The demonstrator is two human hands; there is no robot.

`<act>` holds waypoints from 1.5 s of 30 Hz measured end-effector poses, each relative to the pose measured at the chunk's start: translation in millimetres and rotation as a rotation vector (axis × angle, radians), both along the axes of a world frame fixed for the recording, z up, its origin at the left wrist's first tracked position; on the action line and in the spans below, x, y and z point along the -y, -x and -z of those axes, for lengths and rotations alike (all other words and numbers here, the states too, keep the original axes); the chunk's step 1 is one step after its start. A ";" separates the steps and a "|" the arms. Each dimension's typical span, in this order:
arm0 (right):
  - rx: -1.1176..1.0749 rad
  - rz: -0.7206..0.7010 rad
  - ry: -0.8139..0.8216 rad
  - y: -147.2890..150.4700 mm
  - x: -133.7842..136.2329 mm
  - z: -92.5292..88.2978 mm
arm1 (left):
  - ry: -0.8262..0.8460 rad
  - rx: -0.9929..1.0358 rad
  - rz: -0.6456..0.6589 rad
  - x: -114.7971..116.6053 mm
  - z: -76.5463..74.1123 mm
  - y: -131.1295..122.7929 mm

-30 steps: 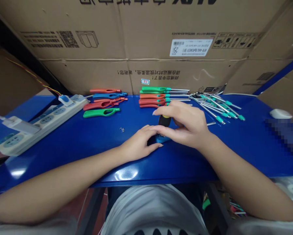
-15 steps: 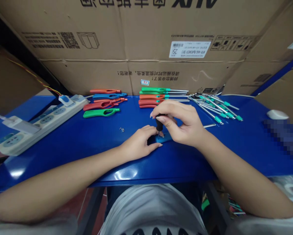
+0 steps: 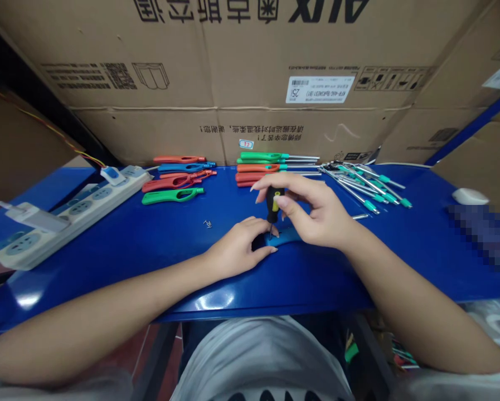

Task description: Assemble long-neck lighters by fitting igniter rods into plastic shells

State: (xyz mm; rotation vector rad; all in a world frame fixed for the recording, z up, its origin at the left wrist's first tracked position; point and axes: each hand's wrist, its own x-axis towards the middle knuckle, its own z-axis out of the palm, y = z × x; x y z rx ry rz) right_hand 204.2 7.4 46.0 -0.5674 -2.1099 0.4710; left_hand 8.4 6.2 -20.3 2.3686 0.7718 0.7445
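My right hand (image 3: 312,209) is closed around a short black and yellow screwdriver (image 3: 272,207), which stands upright with its shaft pointing down. The tip meets the end of a blue lighter (image 3: 287,236) lying on the table; the exact contact spot is too small to make out. With thumb and fingers, my left hand (image 3: 245,244) grips that end of the lighter from the left. My right hand covers part of the lighter, and a metal tube (image 3: 360,216) shows beyond it. A few small screws (image 3: 208,224) lie on the table left of my hands.
Empty lighter shells (image 3: 173,196) in several colours lie at back left. Lighters with metal tubes (image 3: 262,168) are stacked at back centre. Loose tube assemblies (image 3: 364,186) lie to their right. A power strip (image 3: 80,209) runs along the left; a cardboard box (image 3: 149,122) stands behind.
The screwdriver has turned in my right hand, its yellow part now showing, and the fingers have opened slightly around it. My left hand keeps its hold on the lighter. The view has shifted a little.
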 end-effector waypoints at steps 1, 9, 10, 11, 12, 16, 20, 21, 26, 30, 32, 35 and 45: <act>0.005 -0.009 -0.013 -0.4 0.4 -1.3 | 0.004 0.001 -0.002 0.1 0.6 0.0; -0.040 0.038 -0.088 2.1 -2.2 -2.3 | -0.037 -0.015 -0.006 1.8 2.3 -1.3; -0.046 0.040 -0.099 3.3 -2.6 -1.5 | -0.043 -0.016 -0.006 2.1 2.3 -1.7; -0.055 0.047 -0.122 4.8 -3.0 -0.5 | -0.049 -0.013 -0.006 2.3 2.4 -2.2; -0.070 0.064 -0.156 6.4 -3.3 0.7 | -0.055 -0.007 -0.007 2.5 2.7 -2.6; -0.108 0.177 -0.310 11.0 -3.9 5.6 | -0.056 0.005 -0.027 2.7 3.4 -3.7; -0.043 0.134 -0.256 8.0 -2.1 5.2 | -0.051 -0.016 -0.040 3.2 1.6 -3.4; -0.035 0.088 -0.197 6.6 -1.2 4.1 | -0.050 -0.020 -0.046 3.5 1.0 -3.3; -0.051 -0.064 0.039 4.8 2.7 -0.9 | -0.038 -0.005 -0.061 5.2 1.7 -3.7; -0.067 0.043 -0.150 11.1 0.5 0.4 | -0.078 0.006 -0.041 5.0 5.9 -4.2; -0.095 0.093 -0.261 13.8 -1.5 3.1 | -0.098 0.005 -0.037 5.3 7.0 -4.3; -0.055 0.216 -0.445 13.9 -2.4 8.0 | -0.097 -0.011 -0.034 6.8 5.6 -4.9; -0.088 0.079 -0.189 17.6 3.4 11.8 | -0.037 -0.058 -0.079 9.4 1.5 -6.5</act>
